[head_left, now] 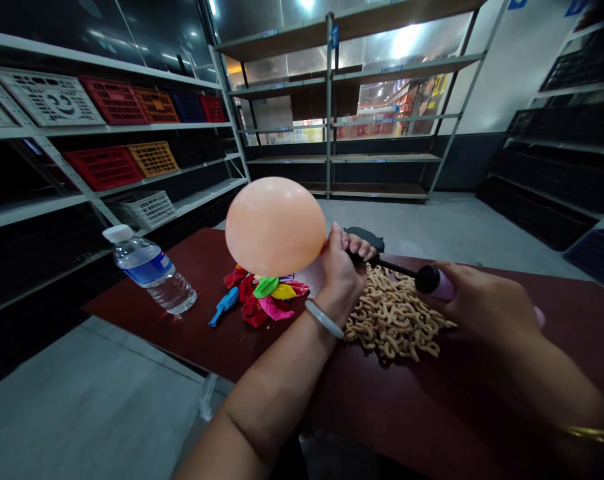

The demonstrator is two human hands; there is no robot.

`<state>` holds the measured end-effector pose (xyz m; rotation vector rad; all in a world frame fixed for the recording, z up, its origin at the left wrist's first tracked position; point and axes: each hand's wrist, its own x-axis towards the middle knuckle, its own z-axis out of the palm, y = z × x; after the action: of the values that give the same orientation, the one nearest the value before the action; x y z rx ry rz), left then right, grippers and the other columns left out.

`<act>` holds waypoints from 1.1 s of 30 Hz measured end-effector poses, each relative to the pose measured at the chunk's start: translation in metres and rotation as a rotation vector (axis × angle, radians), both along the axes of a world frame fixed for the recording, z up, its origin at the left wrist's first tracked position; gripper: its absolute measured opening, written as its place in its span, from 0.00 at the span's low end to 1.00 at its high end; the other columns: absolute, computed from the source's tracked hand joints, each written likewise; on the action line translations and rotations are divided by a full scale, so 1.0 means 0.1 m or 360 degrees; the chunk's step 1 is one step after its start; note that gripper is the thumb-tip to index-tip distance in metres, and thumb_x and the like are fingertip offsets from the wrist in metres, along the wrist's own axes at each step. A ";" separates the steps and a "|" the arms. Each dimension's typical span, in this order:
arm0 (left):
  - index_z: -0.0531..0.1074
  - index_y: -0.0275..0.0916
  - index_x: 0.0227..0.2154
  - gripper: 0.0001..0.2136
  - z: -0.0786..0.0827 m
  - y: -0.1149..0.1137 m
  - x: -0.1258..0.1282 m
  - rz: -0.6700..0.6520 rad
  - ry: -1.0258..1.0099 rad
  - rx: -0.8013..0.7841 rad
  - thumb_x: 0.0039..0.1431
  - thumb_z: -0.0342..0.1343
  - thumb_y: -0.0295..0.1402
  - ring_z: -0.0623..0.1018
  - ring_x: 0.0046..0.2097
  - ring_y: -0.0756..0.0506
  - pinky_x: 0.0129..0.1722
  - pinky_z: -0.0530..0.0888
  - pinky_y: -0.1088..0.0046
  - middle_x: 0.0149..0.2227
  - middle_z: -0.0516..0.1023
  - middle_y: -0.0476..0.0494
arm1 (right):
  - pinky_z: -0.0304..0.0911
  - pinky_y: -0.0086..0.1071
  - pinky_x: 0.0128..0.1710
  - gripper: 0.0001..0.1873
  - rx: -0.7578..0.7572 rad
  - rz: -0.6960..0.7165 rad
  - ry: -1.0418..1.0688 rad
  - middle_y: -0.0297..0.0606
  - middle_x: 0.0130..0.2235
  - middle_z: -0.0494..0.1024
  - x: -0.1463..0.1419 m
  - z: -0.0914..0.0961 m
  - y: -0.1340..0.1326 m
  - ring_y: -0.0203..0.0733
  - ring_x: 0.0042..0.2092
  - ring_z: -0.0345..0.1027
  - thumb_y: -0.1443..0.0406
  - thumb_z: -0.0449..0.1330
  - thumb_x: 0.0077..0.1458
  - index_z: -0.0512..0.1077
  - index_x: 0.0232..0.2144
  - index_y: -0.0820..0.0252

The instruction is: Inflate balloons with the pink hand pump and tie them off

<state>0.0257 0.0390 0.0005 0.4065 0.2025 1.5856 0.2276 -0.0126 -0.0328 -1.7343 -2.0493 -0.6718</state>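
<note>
A peach-coloured balloon (276,225), partly inflated, sticks out to the left of my left hand (343,263). That hand is closed around the balloon's neck and the black nozzle end of a hand pump; its fingers hide where the two join. My right hand (487,307) is wrapped round the pump's purple body (445,287), with the black rod (397,267) running between both hands. Below the pump lies a heap of tan, curled pieces (395,317), perhaps snacks. Several uninflated balloons (267,297) in red, blue, green, yellow and pink lie beneath the inflated one.
A water bottle (152,270) with a white cap stands at the left of the dark red table (192,333). Shelves with plastic crates (107,167) line the left wall. Metal racks (382,159) stand behind, and a dark object (365,237) sits beyond the table's far edge.
</note>
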 end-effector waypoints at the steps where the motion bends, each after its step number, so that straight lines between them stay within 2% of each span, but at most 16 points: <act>1: 0.53 0.39 0.19 0.22 -0.03 -0.03 0.06 -0.0033 0.0013 0.0002 0.64 0.50 0.44 0.59 0.18 0.53 0.22 0.57 0.75 0.16 0.53 0.55 | 0.56 0.39 0.25 0.31 0.0000 0.0018 0.0015 0.43 0.40 0.81 -0.05 0.00 -0.02 0.52 0.31 0.74 0.43 0.56 0.50 0.73 0.50 0.53; 5: 0.53 0.39 0.18 0.23 -0.16 -0.16 0.30 -0.0138 0.0087 0.0037 0.63 0.51 0.46 0.61 0.19 0.53 0.23 0.59 0.74 0.16 0.55 0.54 | 0.58 0.40 0.25 0.33 -0.0014 0.0093 0.0068 0.47 0.41 0.81 -0.19 0.01 -0.08 0.56 0.33 0.75 0.42 0.54 0.51 0.73 0.51 0.56; 8: 0.53 0.39 0.18 0.24 -0.24 -0.20 0.42 -0.0118 0.0149 0.0045 0.62 0.51 0.47 0.60 0.19 0.53 0.24 0.62 0.73 0.15 0.55 0.54 | 0.59 0.39 0.26 0.32 -0.0045 0.0143 0.0091 0.46 0.42 0.81 -0.24 0.00 -0.09 0.55 0.34 0.75 0.42 0.54 0.52 0.73 0.49 0.56; 13: 0.53 0.39 0.18 0.25 -0.28 -0.19 0.44 -0.0130 0.0231 0.0014 0.60 0.53 0.51 0.61 0.19 0.53 0.26 0.64 0.72 0.16 0.56 0.54 | 0.59 0.38 0.27 0.32 -0.0052 0.0162 0.0115 0.45 0.42 0.81 -0.24 -0.03 -0.07 0.54 0.33 0.75 0.43 0.55 0.51 0.73 0.50 0.56; 16: 0.54 0.39 0.18 0.24 -0.29 -0.18 0.44 -0.0139 0.0187 0.0017 0.61 0.52 0.50 0.61 0.19 0.53 0.25 0.63 0.73 0.16 0.56 0.54 | 0.59 0.38 0.26 0.32 -0.0064 0.0178 0.0101 0.44 0.41 0.81 -0.23 -0.05 -0.05 0.53 0.33 0.75 0.43 0.56 0.51 0.73 0.51 0.55; 21: 0.52 0.39 0.18 0.23 -0.21 -0.05 0.25 -0.0106 0.0073 -0.0055 0.62 0.52 0.45 0.59 0.18 0.53 0.21 0.58 0.74 0.15 0.54 0.55 | 0.59 0.38 0.26 0.32 -0.0152 0.0213 0.0152 0.40 0.41 0.82 -0.13 -0.05 0.02 0.53 0.33 0.75 0.42 0.56 0.50 0.71 0.53 0.48; 28: 0.51 0.40 0.19 0.22 0.03 0.19 -0.30 0.0132 0.0000 -0.0065 0.63 0.51 0.42 0.55 0.16 0.54 0.19 0.53 0.75 0.15 0.50 0.56 | 0.58 0.39 0.27 0.31 -0.0249 0.0135 0.0117 0.45 0.38 0.82 0.11 0.02 0.10 0.54 0.34 0.75 0.42 0.57 0.51 0.74 0.50 0.52; 33: 0.51 0.40 0.19 0.22 0.02 0.14 -0.23 0.0136 -0.0033 -0.0012 0.64 0.51 0.42 0.57 0.17 0.54 0.20 0.55 0.75 0.16 0.52 0.56 | 0.53 0.39 0.24 0.30 -0.0154 0.0034 0.0016 0.44 0.39 0.82 0.19 0.06 0.05 0.53 0.31 0.73 0.42 0.56 0.50 0.74 0.49 0.51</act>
<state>0.0025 0.0529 0.0021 0.3792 0.2124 1.6720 0.2466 -0.0073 -0.0264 -1.7622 -2.1224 -0.5650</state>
